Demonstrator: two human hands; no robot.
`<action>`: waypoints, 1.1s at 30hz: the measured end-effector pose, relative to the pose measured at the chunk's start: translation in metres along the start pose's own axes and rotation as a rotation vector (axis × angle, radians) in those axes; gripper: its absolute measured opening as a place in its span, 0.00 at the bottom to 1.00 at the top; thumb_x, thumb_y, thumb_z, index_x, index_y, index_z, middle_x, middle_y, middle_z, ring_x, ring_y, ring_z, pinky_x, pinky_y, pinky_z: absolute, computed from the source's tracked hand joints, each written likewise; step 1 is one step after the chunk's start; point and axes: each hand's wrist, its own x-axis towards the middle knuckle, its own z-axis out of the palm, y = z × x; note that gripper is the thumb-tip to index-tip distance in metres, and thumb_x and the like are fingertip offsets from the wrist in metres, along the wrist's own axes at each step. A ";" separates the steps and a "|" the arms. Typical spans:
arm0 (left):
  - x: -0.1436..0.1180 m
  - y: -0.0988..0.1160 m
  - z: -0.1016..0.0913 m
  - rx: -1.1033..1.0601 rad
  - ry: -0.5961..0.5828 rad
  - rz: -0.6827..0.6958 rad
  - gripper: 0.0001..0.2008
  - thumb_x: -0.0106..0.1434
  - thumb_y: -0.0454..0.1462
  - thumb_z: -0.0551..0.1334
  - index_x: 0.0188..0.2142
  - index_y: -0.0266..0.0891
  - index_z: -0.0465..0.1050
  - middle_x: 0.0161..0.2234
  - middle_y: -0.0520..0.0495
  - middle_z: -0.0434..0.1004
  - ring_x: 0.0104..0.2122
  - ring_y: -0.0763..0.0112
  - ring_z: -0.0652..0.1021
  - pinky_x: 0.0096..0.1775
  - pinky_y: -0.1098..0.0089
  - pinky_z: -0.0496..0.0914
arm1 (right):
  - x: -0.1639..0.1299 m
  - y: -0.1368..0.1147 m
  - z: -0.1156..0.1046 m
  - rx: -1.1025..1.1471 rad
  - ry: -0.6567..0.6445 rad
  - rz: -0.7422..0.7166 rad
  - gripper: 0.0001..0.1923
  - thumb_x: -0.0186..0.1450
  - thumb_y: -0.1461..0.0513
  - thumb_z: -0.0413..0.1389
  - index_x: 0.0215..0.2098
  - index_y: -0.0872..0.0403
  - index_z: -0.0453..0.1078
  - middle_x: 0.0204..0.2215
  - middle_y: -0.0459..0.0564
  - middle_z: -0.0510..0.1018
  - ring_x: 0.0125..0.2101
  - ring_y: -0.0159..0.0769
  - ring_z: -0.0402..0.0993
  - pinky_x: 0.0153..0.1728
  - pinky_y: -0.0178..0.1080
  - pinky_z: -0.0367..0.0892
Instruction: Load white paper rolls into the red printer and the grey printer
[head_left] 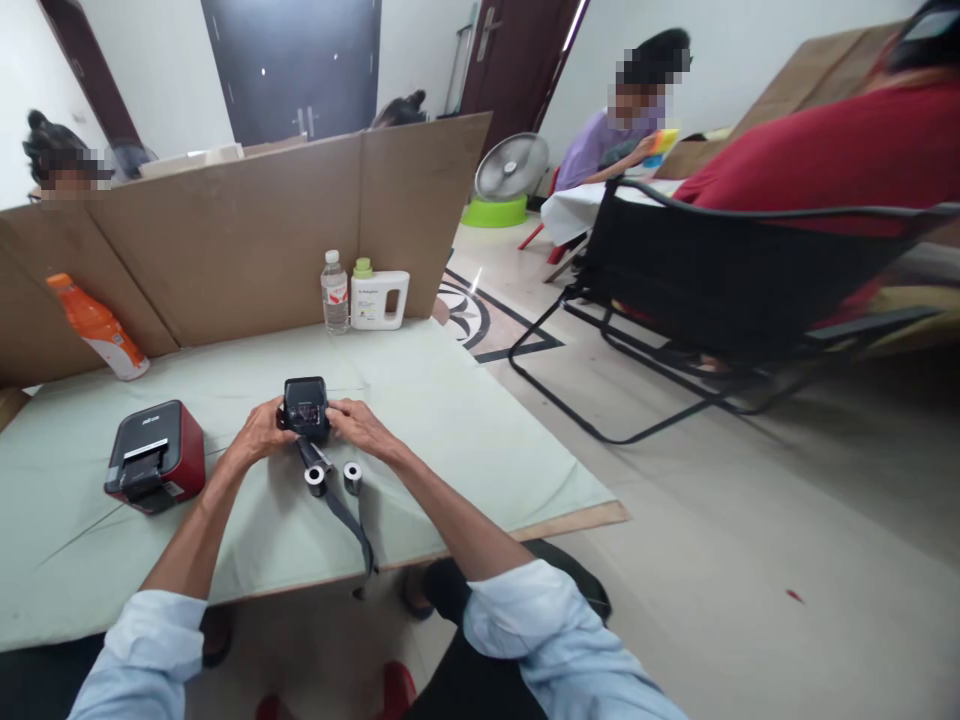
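You're gripping a small black box-shaped device (305,405) from both sides: left hand (259,432) on its left edge, right hand (358,425) on its right, fingers wrapping it. It's sitting on the pale green table cover (465,420). A dark ribbon strip (341,510) is trailing from it over the near edge, passing two small grey rolls (334,478) lying just in front. A red-and-black label printer (156,456) is sitting well left. A clear water bottle (335,292) and white detergent jug (379,297) are standing against the brown cardboard partition (240,230).
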 end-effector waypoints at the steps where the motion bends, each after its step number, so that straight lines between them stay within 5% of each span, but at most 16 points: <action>1: -0.007 -0.004 -0.005 -0.002 0.008 -0.013 0.24 0.48 0.40 0.67 0.46 0.36 0.77 0.33 0.50 0.79 0.33 0.65 0.75 0.37 0.68 0.70 | 0.002 -0.002 0.006 0.066 -0.036 0.005 0.17 0.71 0.56 0.48 0.37 0.56 0.76 0.31 0.48 0.77 0.34 0.36 0.73 0.34 0.33 0.69; 10: -0.046 -0.036 -0.017 -0.074 0.064 -0.146 0.25 0.51 0.43 0.68 0.48 0.34 0.77 0.30 0.51 0.77 0.30 0.68 0.74 0.33 0.71 0.67 | 0.005 -0.006 0.033 0.351 -0.152 0.099 0.22 0.70 0.56 0.54 0.57 0.55 0.77 0.36 0.50 0.81 0.38 0.37 0.77 0.38 0.38 0.76; 19: -0.051 -0.052 0.000 -0.143 0.207 -0.207 0.38 0.46 0.45 0.74 0.56 0.34 0.75 0.41 0.44 0.80 0.36 0.61 0.79 0.39 0.64 0.75 | 0.005 0.011 0.035 0.452 -0.196 0.107 0.25 0.68 0.49 0.59 0.56 0.56 0.78 0.45 0.56 0.83 0.47 0.44 0.79 0.44 0.43 0.78; 25: -0.053 -0.049 0.010 -0.027 0.266 -0.159 0.34 0.49 0.41 0.74 0.57 0.37 0.74 0.46 0.42 0.80 0.40 0.58 0.80 0.44 0.61 0.77 | 0.001 0.008 0.034 0.473 -0.232 0.107 0.22 0.68 0.52 0.59 0.55 0.55 0.79 0.46 0.54 0.84 0.48 0.45 0.80 0.47 0.44 0.78; 33: -0.076 -0.020 0.021 0.134 0.468 -0.106 0.31 0.55 0.39 0.71 0.58 0.36 0.70 0.46 0.42 0.75 0.33 0.66 0.77 0.41 0.61 0.76 | -0.006 0.001 0.024 0.382 -0.178 0.155 0.16 0.68 0.55 0.56 0.43 0.57 0.80 0.42 0.54 0.83 0.44 0.43 0.80 0.39 0.38 0.77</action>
